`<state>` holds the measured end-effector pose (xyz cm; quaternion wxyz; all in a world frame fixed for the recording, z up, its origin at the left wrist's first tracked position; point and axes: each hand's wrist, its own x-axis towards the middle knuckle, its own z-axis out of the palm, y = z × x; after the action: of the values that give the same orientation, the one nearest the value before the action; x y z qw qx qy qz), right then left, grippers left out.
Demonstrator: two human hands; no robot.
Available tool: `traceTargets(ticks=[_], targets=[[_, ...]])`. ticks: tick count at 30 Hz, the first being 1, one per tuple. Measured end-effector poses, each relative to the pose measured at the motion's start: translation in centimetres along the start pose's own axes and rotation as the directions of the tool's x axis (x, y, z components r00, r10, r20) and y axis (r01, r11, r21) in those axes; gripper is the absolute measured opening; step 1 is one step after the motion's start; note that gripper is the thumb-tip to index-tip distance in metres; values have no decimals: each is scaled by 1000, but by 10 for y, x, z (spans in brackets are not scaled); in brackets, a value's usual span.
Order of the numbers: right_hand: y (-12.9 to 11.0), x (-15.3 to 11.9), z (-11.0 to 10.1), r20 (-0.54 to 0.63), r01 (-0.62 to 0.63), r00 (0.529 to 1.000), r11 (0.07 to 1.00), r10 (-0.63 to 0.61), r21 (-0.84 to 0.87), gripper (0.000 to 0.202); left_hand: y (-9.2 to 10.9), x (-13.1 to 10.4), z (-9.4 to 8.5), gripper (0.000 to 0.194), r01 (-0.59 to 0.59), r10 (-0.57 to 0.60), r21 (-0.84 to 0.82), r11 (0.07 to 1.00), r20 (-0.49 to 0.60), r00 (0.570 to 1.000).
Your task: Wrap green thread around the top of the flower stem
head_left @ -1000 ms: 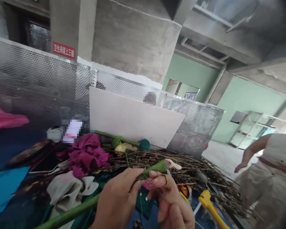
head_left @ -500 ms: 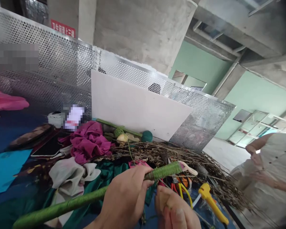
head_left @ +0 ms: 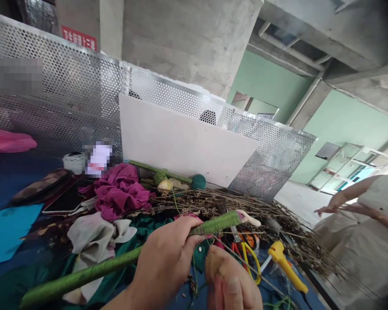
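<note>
My left hand [head_left: 170, 252] is closed around a long stick [head_left: 84, 275] wrapped in green thread. The stick slants up to the right, and a pale, looped tip [head_left: 250, 218] sticks out of its upper end. Below that end, my right hand [head_left: 234, 277] is closed with the thumb against bent fingers; what it pinches is hidden. Beyond it lie scissors with yellow handles [head_left: 252, 262] and a yellow glue gun [head_left: 286, 267]. A ball of light green yarn [head_left: 161, 176] lies behind, with a strand running down toward the stick.
Dry twigs [head_left: 245, 204] spread across the back and right. Magenta cloth [head_left: 121, 191], whitish cloth [head_left: 93, 237], a dark tablet [head_left: 64, 200] and blue paper [head_left: 9, 232] lie left. A perforated metal screen [head_left: 265, 159] stands behind. Another person [head_left: 371, 232] is at the right.
The stick's upper end and both my hands have shifted slightly left in view, the right hand also a little lower. The other person's hands have moved apart.
</note>
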<state>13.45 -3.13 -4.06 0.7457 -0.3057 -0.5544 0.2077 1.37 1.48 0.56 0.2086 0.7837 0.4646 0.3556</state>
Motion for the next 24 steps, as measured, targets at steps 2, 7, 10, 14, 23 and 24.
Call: traceTargets(ticks=[2, 7, 10, 14, 23, 24], targets=[[1, 7, 4, -4, -63, 998, 962, 67, 265, 40, 1, 2, -7, 21, 81, -79, -53, 995, 48, 996], [-4, 25, 6, 85, -366, 888, 584, 451, 725, 42, 3, 3, -24, 19, 115, -93, -214, 970, 109, 990], [-5, 32, 4, 152, -437, 796, 383, 586, 814, 43, 6, 3, -28, 18, 140, -100, -267, 953, 156, 983], [5, 40, -1, 234, -490, 722, 243, 651, 837, 41, 7, 2, -25, 20, 163, -113, -284, 945, 185, 976], [28, 53, -2, 374, -662, 388, -28, 843, 749, 34, 6, 2, -13, 13, 186, -93, -336, 923, 274, 957], [29, 55, -2, 397, -670, 358, -64, 845, 740, 36, 7, 2, -12, 13, 185, -92, -336, 923, 275, 957]])
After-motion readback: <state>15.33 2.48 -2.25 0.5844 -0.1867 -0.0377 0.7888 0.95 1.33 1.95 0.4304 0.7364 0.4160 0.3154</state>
